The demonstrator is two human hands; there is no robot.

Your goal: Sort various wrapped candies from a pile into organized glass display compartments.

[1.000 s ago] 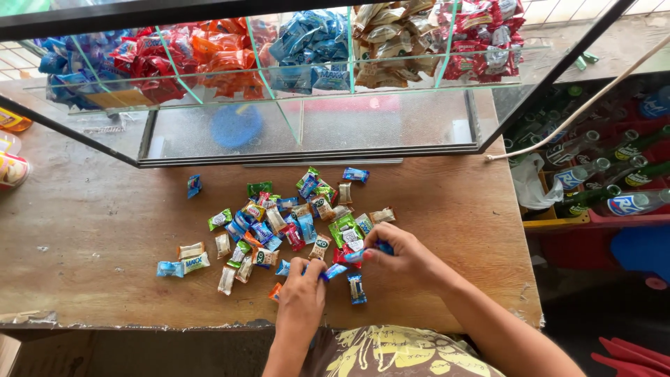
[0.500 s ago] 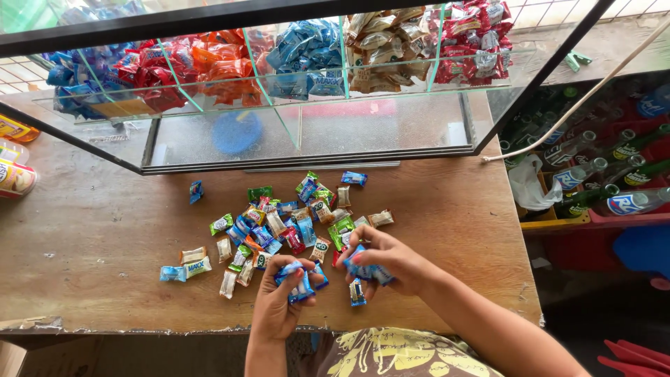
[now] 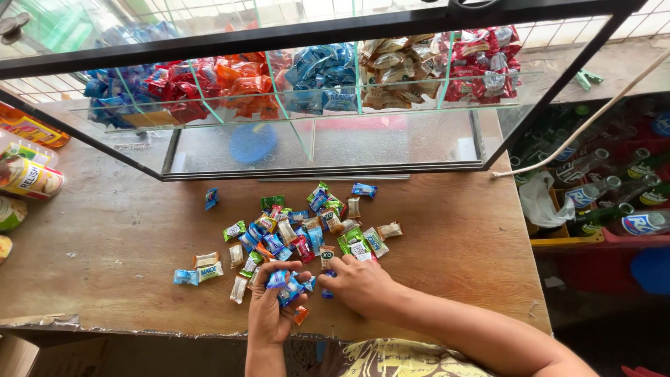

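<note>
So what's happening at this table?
A person stands at a wooden table with a scatter of small wrapped candies spread in front of a glass display case. The left hand is cupped around several blue-wrapped candies, while the right hand rests its fingers on the near edge of the pile. The case's compartments hold more sweets grouped by colour. Bottles sit in crates to the right.

Your left hand (image 3: 272, 311) cups a few small blue candies (image 3: 287, 286) in shiny wrappers. Your right hand (image 3: 359, 283) rests on the candy pile (image 3: 300, 230), a loose spread of blue, green, red and tan sweets just beyond your left hand.
</note>
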